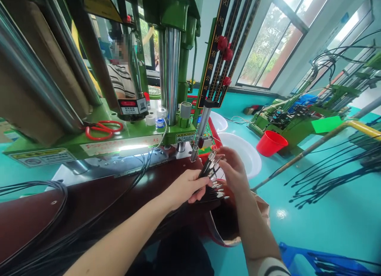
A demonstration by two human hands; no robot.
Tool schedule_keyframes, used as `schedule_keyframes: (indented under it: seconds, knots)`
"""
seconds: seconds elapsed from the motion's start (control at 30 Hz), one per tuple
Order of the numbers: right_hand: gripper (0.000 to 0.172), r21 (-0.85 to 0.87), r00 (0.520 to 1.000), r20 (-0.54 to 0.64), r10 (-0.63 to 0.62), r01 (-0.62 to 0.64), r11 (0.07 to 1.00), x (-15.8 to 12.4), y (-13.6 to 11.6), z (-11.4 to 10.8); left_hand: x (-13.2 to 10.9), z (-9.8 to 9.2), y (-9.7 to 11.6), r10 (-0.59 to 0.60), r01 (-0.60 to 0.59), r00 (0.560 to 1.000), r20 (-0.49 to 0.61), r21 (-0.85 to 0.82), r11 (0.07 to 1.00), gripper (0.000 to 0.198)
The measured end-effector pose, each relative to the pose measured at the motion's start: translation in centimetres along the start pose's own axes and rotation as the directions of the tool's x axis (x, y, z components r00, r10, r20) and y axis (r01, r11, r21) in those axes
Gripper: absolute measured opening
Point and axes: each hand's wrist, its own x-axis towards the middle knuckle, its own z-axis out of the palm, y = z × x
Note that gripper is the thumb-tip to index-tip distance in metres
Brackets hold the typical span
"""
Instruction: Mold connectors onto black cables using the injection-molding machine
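My left hand is closed around a bundle of thin black cables with silvery metal plug ends, which point up and away from me. More cable ends with metal tips fan out just below that hand, over the end of the dark red-brown work table. My right hand curls its thumb and fingers around the tips of the bundle from the right; exactly which ends it pinches is partly hidden. Long black cables trail along the near side of the table to the left.
Behind the table stands a green press with steel columns, red-handled scissors and tape rolls on its plate. A brown paper-lined bin sits below my right arm. White basins, a red bucket and cables on a yellow rail are to the right.
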Motion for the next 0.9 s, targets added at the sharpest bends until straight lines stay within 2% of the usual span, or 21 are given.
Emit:
schedule_keyframes:
  seconds: [0.03, 0.1, 0.13, 0.17, 0.23, 0.27, 0.3, 0.4, 0.5, 0.6, 0.7, 0.73, 0.77, 0.8, 0.83, 0.9]
  knots:
    - [0.035, 0.001, 0.998, 0.058, 0.016, -0.016, 1.000, 0.4, -0.4, 0.0, -0.1, 0.2, -0.6, -0.025, 0.025, 1.000, 0.001, -0.032, 0.999, 0.030]
    - [0.037, -0.045, 0.960, 0.271, 0.067, -0.057, 0.997, 1.2, -1.2, 0.2, -0.3, 0.8, -1.7, -0.067, 0.068, 0.998, 0.009, -0.089, 0.994, 0.034]
    - [0.034, -0.102, 0.904, 0.412, 0.114, -0.079, 0.992, 1.7, -1.5, 0.4, -0.3, 1.1, -2.3, -0.079, 0.079, 0.997, 0.002, -0.107, 0.991, 0.036]
    - [0.034, -0.178, 0.824, 0.539, 0.176, -0.092, 0.980, 2.0, -1.7, 0.6, -0.4, 1.4, -2.7, -0.078, 0.075, 0.997, -0.022, -0.124, 0.989, 0.037]
    - [0.037, -0.326, 0.670, 0.686, 0.284, -0.067, 0.943, 2.6, -1.9, 1.2, -0.4, 1.8, -3.5, -0.050, 0.031, 0.993, -0.106, -0.174, 0.984, 0.037]
    - [0.037, -0.377, 0.624, 0.716, 0.313, -0.033, 0.926, 2.7, -1.8, 1.6, -0.5, 2.0, -3.9, -0.039, 0.007, 0.988, -0.150, -0.207, 0.978, 0.036]
    - [0.036, -0.411, 0.599, 0.732, 0.326, 0.005, 0.912, 2.8, -1.6, 2.0, -0.6, 2.0, -4.2, -0.032, -0.014, 0.982, -0.185, -0.242, 0.970, 0.036]
    - [0.034, -0.443, 0.544, 0.774, 0.325, 0.098, 0.891, 2.6, -0.6, 3.1, -0.9, 2.1, -5.2, -0.042, -0.057, 0.964, -0.262, -0.360, 0.931, 0.035]
    - [0.034, -0.440, 0.483, 0.808, 0.337, 0.116, 0.891, 2.4, 0.6, 4.1, -1.2, 2.1, -6.2, -0.077, -0.087, 0.946, -0.315, -0.474, 0.876, 0.034]
    - [0.037, -0.408, 0.357, 0.871, 0.337, 0.144, 0.901, 2.3, 1.6, 5.1, -1.4, 2.2, -7.0, -0.084, -0.125, 0.933, -0.351, -0.533, 0.837, 0.033]
    - [0.043, -0.400, 0.221, 0.909, 0.353, 0.228, 0.887, 2.4, 2.7, 6.2, -1.7, 1.9, -7.5, -0.099, -0.174, 0.897, -0.431, -0.549, 0.817, 0.029]
    - [0.044, -0.403, 0.194, 0.911, 0.363, 0.234, 0.885, 2.4, 3.3, 6.6, -1.9, 1.6, -7.7, -0.107, -0.188, 0.883, -0.457, -0.553, 0.812, 0.028]
    - [0.045, -0.406, 0.199, 0.909, 0.367, 0.221, 0.887, 2.4, 4.0, 7.0, -2.2, 1.2, -7.8, -0.113, -0.204, 0.868, -0.484, -0.555, 0.806, 0.028]
    - [0.044, -0.410, 0.242, 0.901, 0.360, 0.205, 0.889, 2.5, 4.9, 7.4, -2.7, 0.7, -8.0, -0.117, -0.226, 0.849, -0.515, -0.554, 0.802, 0.029]
    - [0.043, -0.425, 0.325, 0.879, 0.349, 0.202, 0.882, 2.6, 6.0, 7.9, -3.2, 0.1, -8.2, -0.116, -0.255, 0.825, -0.554, -0.546, 0.798, 0.029]
    - [0.041, -0.534, 0.543, 0.772, 0.329, 0.276, 0.799, 3.0, 8.5, 8.8, -4.5, -1.2, -8.6, -0.106, -0.310, 0.763, -0.638, -0.504, 0.806, 0.030]
